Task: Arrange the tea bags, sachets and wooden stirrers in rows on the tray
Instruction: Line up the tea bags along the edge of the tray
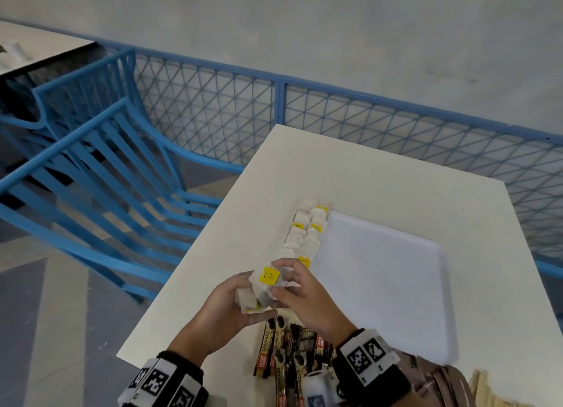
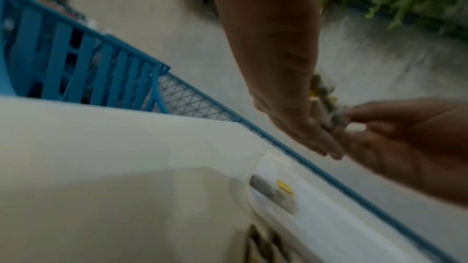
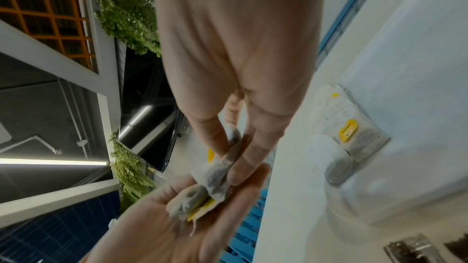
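My left hand (image 1: 231,309) cups a small bunch of tea bags (image 1: 246,298) in its palm, above the table's near left part. My right hand (image 1: 294,285) pinches one tea bag with a yellow tag (image 1: 269,275) at the top of that bunch. In the right wrist view my fingers (image 3: 210,137) grip this grey bag (image 3: 220,169) over the left palm (image 3: 152,227). Two rows of tea bags (image 1: 307,233) lie along the left edge of the white tray (image 1: 380,285). Dark coffee sachets (image 1: 283,352) lie heaped between my wrists.
The white table (image 1: 380,181) ends close to my left hand. Blue chairs (image 1: 100,169) stand left of it and a blue mesh fence (image 1: 396,126) runs behind. Striped pink sachets (image 1: 432,376) and tan wooden pieces (image 1: 484,385) lie at the near right corner.
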Demonstrator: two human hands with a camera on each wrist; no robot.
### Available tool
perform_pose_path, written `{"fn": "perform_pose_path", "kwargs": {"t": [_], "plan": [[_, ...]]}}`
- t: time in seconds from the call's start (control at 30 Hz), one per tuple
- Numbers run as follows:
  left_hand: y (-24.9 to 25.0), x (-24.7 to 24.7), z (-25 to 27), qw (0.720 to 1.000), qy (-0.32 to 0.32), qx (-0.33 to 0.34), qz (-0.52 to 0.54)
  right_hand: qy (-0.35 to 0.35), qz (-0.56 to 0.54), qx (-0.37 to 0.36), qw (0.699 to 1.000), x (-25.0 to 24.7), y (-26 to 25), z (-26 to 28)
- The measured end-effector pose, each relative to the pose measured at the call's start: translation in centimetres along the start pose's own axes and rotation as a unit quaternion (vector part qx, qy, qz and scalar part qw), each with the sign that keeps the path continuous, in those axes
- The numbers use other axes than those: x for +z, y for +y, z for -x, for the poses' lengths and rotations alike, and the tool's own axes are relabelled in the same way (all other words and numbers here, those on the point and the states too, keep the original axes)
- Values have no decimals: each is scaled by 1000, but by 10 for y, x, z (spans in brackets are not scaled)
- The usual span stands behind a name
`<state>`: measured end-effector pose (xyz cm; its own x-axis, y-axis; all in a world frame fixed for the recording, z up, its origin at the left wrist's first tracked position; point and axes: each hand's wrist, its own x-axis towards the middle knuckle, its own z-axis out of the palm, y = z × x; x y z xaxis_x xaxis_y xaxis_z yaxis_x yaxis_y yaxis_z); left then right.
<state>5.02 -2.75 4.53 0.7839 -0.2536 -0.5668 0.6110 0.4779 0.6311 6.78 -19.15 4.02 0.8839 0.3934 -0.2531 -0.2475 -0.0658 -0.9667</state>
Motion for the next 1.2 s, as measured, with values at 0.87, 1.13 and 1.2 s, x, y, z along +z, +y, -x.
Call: {"fn": "perform_pose_path", "kwargs": {"t": [0.87, 1.13, 1.2], "plan": [[-20, -13, -46, 941, 145, 76, -296, 221, -18, 143, 965, -47, 57, -13], [-11, -5, -87, 908, 132, 113, -382, 268, 61, 150, 950, -49, 67, -33], [-9, -3, -96, 890, 135, 118, -420, 270, 77, 148, 948, -49, 69, -35]]}}
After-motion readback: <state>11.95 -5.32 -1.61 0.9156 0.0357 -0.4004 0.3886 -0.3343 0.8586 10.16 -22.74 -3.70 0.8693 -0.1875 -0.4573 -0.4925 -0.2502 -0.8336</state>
